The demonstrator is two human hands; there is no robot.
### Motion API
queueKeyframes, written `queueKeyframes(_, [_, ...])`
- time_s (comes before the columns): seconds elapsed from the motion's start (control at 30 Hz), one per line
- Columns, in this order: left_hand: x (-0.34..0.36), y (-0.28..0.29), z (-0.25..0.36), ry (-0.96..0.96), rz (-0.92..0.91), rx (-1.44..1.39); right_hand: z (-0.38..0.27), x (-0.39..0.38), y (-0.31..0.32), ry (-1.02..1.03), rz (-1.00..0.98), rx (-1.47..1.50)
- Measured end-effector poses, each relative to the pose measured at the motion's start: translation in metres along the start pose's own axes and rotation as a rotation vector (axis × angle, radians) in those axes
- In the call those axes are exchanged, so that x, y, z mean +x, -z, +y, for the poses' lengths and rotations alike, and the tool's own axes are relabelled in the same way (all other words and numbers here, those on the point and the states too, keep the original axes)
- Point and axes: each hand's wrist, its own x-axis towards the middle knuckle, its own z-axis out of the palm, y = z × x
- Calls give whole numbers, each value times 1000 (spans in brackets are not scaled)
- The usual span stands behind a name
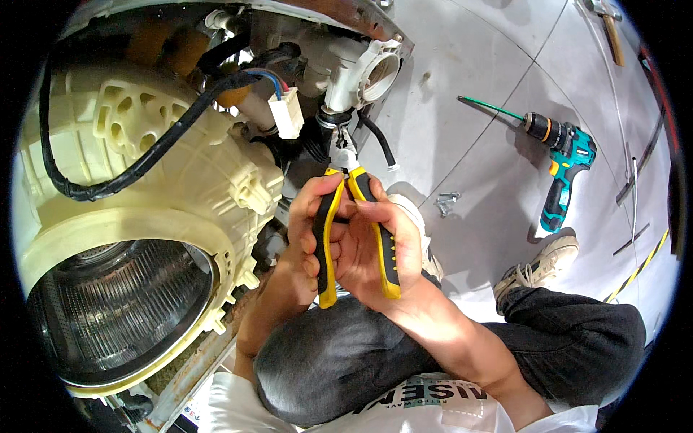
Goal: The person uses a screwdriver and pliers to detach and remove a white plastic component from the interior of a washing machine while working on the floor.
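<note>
Both my hands grip one pair of pliers with yellow and black handles. My left hand closes round the left handle, and my right hand wraps the right one. The handles are spread apart. Pointing away from me, the jaws reach the dark clamp area below a white plastic pump housing; whether they grip anything there I cannot tell. A white connector on a black-sleeved cable hangs just left of the jaws. The cream washing machine tub stands at the left, its metal drum showing through the opening.
On the grey tiled floor to the right lies a teal cordless drill with a long green bit. Several screws lie nearer my hands. A hammer rests at the far right, with thin rods below it. My shoe is beside the drill.
</note>
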Motion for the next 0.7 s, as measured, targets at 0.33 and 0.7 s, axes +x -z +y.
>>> queueKeyframes(0.33, [11, 11, -5, -30, 142, 245, -23, -7, 16, 7, 11, -54])
queueKeyframes(0.7, [66, 37, 27, -1157, 465, 1245, -45, -11, 11, -244, 20, -96])
